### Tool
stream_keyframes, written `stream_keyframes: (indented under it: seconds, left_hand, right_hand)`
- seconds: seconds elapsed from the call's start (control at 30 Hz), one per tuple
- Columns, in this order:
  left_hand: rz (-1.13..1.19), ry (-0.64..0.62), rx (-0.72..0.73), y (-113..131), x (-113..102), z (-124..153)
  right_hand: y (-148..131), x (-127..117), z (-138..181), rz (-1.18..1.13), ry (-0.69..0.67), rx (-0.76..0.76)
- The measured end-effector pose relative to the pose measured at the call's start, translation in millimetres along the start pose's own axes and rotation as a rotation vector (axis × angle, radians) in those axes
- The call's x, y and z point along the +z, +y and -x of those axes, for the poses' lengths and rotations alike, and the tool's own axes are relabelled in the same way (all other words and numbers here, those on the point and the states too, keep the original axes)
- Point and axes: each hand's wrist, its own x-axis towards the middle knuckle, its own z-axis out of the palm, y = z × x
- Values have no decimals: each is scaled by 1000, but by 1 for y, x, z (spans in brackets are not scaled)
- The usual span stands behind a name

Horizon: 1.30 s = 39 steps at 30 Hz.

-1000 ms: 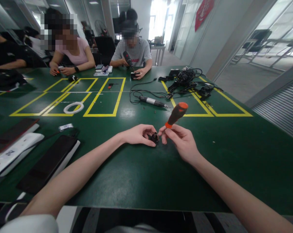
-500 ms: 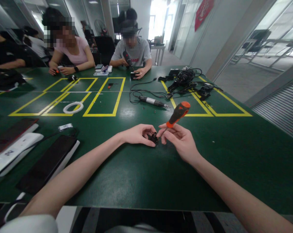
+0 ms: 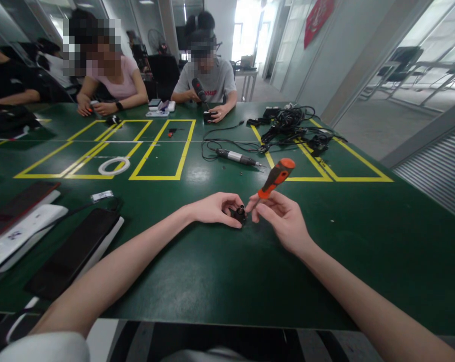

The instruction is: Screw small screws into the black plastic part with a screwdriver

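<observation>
A small black part (image 3: pixel 239 215) with a short upright tube on top rests on the green table, and its exact kind is unclear. My left hand (image 3: pixel 217 210) is closed round its left side, thumb in front and fingers behind. My right hand (image 3: pixel 282 220) grips an orange and black screwdriver (image 3: pixel 276 178) low down, near where handle meets shaft. The screwdriver leans with its handle up to the right. Its shaft points down toward the right side of the black part; the fingers hide the tip, so contact cannot be made out.
Beyond my hands lies an electric screwdriver (image 3: pixel 235 157) with a cable. A tangle of black cables (image 3: pixel 288 125) sits at back right. A white ring (image 3: pixel 114 166), a dark phone (image 3: pixel 74 251) and a power strip (image 3: pixel 23 236) are on the left. Co-workers sit across the table (image 3: pixel 197 271).
The black part has turned or tilted slightly in my left hand. The screwdriver and my right hand stay nearly in place. The view has shifted very slightly.
</observation>
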Motion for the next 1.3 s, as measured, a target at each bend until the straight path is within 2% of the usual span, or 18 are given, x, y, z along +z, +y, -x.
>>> stream_keyframes:
  seconds: [0.23,0.37,0.5,0.7,0.83,0.97,1.2,1.3]
  left_hand:
    - [3,-15,-4,-1,-1,0]
    - [2,-6,-7,1,0,1]
    - [-9,7,-24,2,0,1]
    - [0,-6,-7,0,-1,1]
    - [3,-4,-1,-2,-1,0]
    - [7,-7,1,-1,0,0]
    - [-6,-16,2,0,-1,0]
    - [5,-25,17,-1,-1,0]
  right_hand:
    - [-2,-1,-1,69,20,-9]
    - [0,0,-1,20,-7,-10]
    - [2,1,0,-1,34,-11]
    - [0,-1,-1,72,31,-21]
    - [2,-1,-1,-9,-19,-14]
    - [3,1,-1,-66,-1,-6]
    - [0,-2,-1,86,68,-42]
    - [0,-2,-1,67,67,-33]
